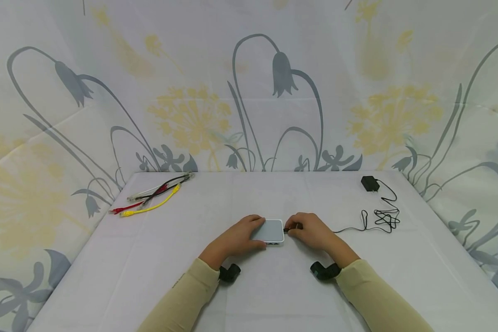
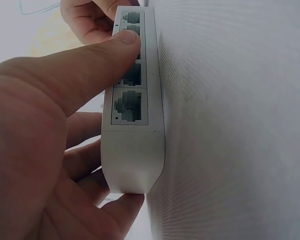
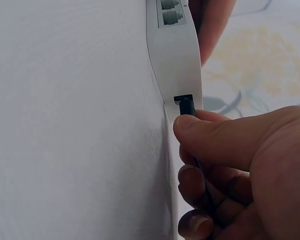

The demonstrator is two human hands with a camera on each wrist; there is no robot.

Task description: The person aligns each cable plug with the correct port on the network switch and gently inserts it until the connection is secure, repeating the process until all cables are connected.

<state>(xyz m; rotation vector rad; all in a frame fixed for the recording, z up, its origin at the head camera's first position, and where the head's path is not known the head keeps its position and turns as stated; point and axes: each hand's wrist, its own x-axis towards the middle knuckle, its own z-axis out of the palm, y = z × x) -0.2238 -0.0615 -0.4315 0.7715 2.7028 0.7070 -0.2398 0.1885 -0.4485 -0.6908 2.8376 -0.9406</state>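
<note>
A small white network switch lies on the table, its row of ports facing the person. My left hand grips it from the left, the thumb across the port side and the fingers round the far side. At the switch's right end, my right hand pinches the black plug of a power cable between thumb and fingers. The plug's tip meets the dark socket in the switch's side; how deep it sits I cannot tell. The thin cable runs back through the right hand's curled fingers.
Right of the hands, the loosely tangled black cable leads to a power adapter near the back edge. Several network cables, one of them a yellow cable, lie at the back left. Patterned cloth hangs behind the white-covered table.
</note>
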